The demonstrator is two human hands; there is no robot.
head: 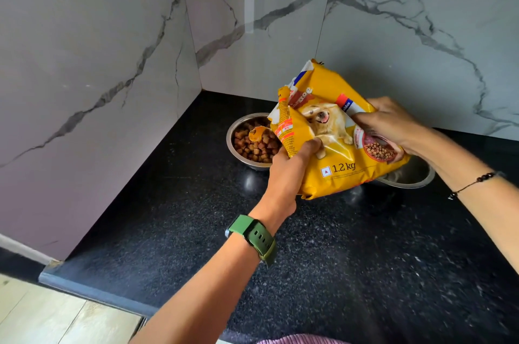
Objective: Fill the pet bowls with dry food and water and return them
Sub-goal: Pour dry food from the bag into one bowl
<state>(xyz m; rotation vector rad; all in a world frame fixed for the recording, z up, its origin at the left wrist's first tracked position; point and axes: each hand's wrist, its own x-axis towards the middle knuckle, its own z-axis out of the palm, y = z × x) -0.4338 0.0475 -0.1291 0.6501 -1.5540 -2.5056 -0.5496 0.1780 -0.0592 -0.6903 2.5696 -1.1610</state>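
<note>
- Head view: a yellow dog food bag (334, 130), printed with a dog's picture and "1.2 kg", is held tilted above the black speckled counter (337, 259), its torn mouth hanging over the left bowl.
- The left hand (292, 164) grasps the bag's lower left edge, fingers curled round the crumpled foil; the right hand (390, 124) pinches the bag's right side from above.
- Two steel bowls stand on the counter near the corner: the left bowl (238, 144) holds brown kibble (254, 145); the right bowl (407, 175) is mostly hidden under the bag, so its contents cannot be told.
- One green watch (254, 237) sits on the left wrist; one beaded bracelet (471, 183) on the right.
- White marble wall tiles (112, 63) with grey veins meet behind the bowls.
</note>
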